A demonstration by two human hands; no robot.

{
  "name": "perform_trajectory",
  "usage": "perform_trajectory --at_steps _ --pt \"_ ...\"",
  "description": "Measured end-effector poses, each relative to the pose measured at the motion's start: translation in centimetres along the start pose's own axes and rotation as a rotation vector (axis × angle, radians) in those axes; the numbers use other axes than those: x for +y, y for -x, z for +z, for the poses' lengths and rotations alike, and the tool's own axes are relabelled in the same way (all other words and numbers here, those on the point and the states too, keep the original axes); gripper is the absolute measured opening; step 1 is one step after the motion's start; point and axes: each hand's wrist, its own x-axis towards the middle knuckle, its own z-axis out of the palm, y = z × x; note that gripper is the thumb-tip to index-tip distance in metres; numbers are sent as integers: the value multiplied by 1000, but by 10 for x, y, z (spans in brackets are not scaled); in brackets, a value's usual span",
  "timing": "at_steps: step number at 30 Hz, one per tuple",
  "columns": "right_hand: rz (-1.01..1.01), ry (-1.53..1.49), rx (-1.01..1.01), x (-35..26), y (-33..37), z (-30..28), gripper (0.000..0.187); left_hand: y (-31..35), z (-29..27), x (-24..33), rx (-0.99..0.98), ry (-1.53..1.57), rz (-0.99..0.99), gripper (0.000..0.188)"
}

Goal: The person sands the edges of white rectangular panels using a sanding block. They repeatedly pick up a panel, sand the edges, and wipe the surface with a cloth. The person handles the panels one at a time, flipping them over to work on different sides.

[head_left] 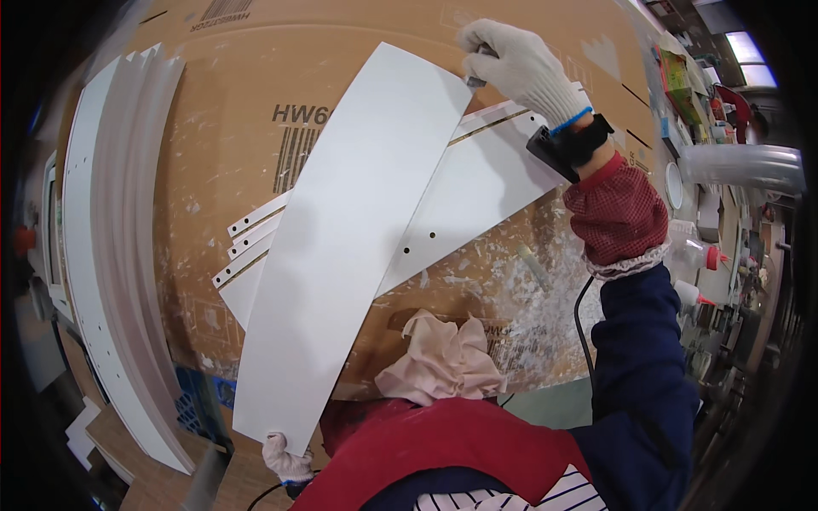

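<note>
A long white panel (pixel 341 230) with one curved edge lies slantwise across the cardboard-covered table. My left hand (pixel 288 458), in a white knit glove, grips its near end, fingers partly hidden. At the panel's far right corner is my right hand (pixel 515 68), also gloved, closed around a small grey tool (pixel 477 82). The tool's tip is close to the corner; its exact kind is mostly hidden by the fingers. Beneath the long panel lie several white panels (pixel 464 196) with dark holes and narrow slots along their ends, crossing under it.
Several long white panels (pixel 111 255) stand in a row at the left. A crumpled pinkish cloth (pixel 439 358) lies near my body. White flakes cover the cardboard (pixel 230 68) at the right. Bottles (pixel 694 255) and a clear plastic roll (pixel 741 168) sit beyond the right edge.
</note>
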Motion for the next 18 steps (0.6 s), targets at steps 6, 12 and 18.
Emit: perform_trajectory --at_steps 6,12,18 --pt "73 -188 1 3 -2 4 20 3 18 -6 66 -45 89 57" --pt "59 -243 -4 -1 1 -1 21 2 22 2 -52 12 -40 55" --pt "30 17 76 1 -3 -1 19 -9 25 -1 -6 -25 -31 55"
